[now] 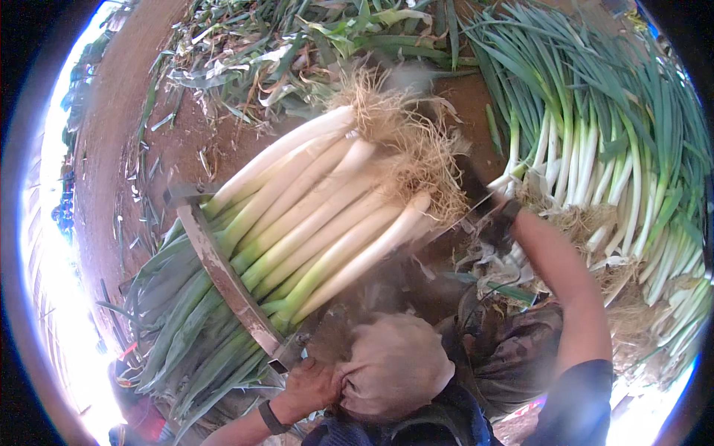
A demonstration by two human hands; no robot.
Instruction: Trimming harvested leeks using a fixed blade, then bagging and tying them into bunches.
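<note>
A thick bundle of leeks (320, 215) lies slantwise in front of me, white stalks toward the middle and green leaves at the lower left. A curved metal band (230, 282) crosses over the leaves. Tangled tan roots (416, 156) stick out at the upper right end. Beside them is my right hand (487, 204), in a dark covering and blurred; a thin straight edge runs from it toward the roots, but its kind is unclear. Near the band's lower end, my left hand (312, 385) is closed, its fingers curled against a rounded beige cloth (398, 364); what they hold is hidden.
Rows of untrimmed leeks (587, 149) lie along the right, leaves pointing away. Cut leaves and scraps (275, 59) are heaped at the far side on brown soil (126, 111). Root clumps (632, 312) lie at the lower right. Dark folded cloth (513, 364) sits by my right arm.
</note>
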